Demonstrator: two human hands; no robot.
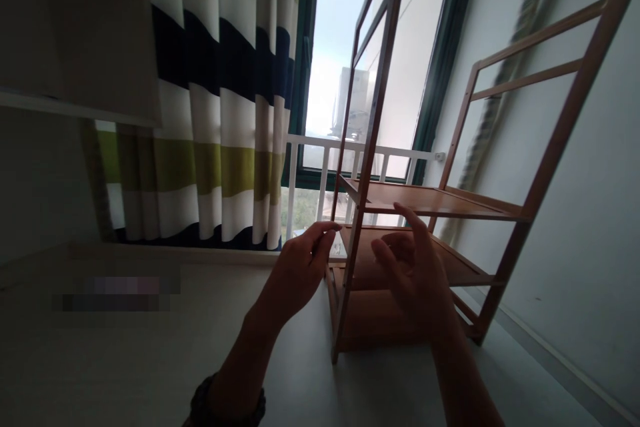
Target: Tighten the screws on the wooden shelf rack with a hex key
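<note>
A tall wooden shelf rack (430, 203) with three boards stands on the pale floor by the window. My left hand (300, 267) is raised just left of the rack's front post, fingers curved and apart, holding nothing. My right hand (413, 267) hovers in front of the lower boards, fingers spread and loosely bent, also holding nothing. Neither hand touches the rack. A dark beaded bracelet (227, 407) sits on my left wrist.
A striped curtain (220, 100) in white, navy and green hangs at the left. Behind the rack a white railing (325, 173) crosses the window (345, 47). A white wall (590, 213) runs along the right, and a pale shelf (75, 107) juts out at upper left.
</note>
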